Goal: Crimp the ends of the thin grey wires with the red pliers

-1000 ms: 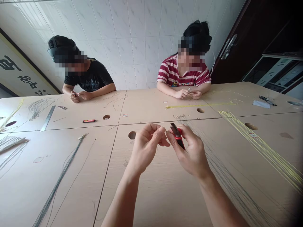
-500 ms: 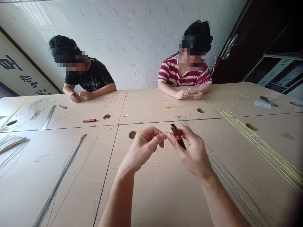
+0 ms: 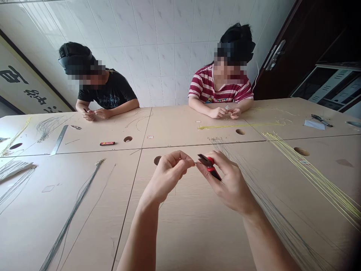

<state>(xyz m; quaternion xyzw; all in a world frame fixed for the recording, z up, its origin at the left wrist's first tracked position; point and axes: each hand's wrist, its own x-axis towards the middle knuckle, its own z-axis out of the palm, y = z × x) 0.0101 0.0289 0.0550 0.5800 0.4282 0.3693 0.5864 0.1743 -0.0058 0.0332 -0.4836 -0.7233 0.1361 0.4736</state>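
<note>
A thin wire (image 3: 194,163) (barely visible) is pinched between the left hand (image 3: 166,177) fingertips, its end held just at the pliers (image 3: 208,165) tip. The pliers are gripped in the right hand (image 3: 229,184), fingers curled around the red handles. If squeezed off-centre, the wire is likely bent or dropped.

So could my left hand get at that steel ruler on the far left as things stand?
Probably not: the left hand is pinching a thin wire, and the ruler lies far off across the table.
</note>
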